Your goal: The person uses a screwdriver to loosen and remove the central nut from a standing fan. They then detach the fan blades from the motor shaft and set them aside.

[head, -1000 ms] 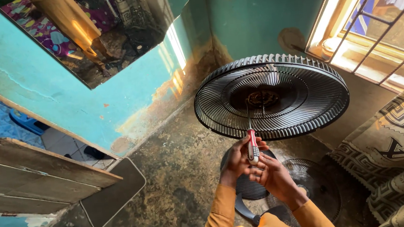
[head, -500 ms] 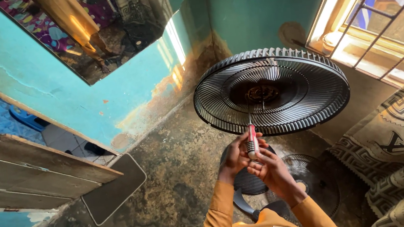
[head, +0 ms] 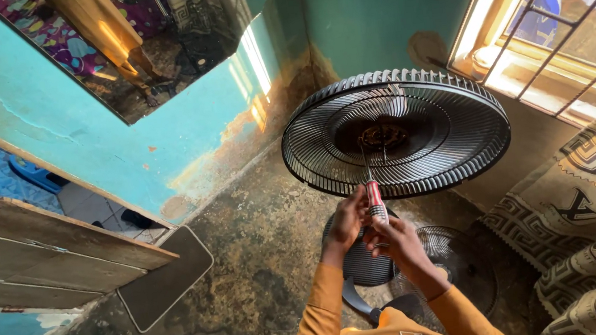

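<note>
**Both hands on a screwdriver at the rear grille of a stand fan**

Centre of the frame: the left hand (head: 347, 221) and right hand (head: 395, 242) meet just below the black fan grille (head: 448, 138), which fills the upper right of centre and tilts toward the camera. The right hand is closed around the red-and-white handle of a screwdriver (head: 375, 204); the left hand's fingers curl against the same handle. The shaft runs up through the grille opening toward the motor hub (head: 382, 136). Orange sleeves (head: 326, 310) enter from the bottom edge. Under the hands, partly hidden by them, lie a detached front grille (head: 460, 261) and fan blades (head: 362, 267) on the stained concrete floor (head: 249, 267). Lower left: a dark mat (head: 167, 282) beside a wooden door (head: 36, 251). Upper left: a mirror (head: 147, 36) on the turquoise wall (head: 38, 119). Right edge: a barred window (head: 554, 26) and patterned cloth (head: 591, 190)
</note>
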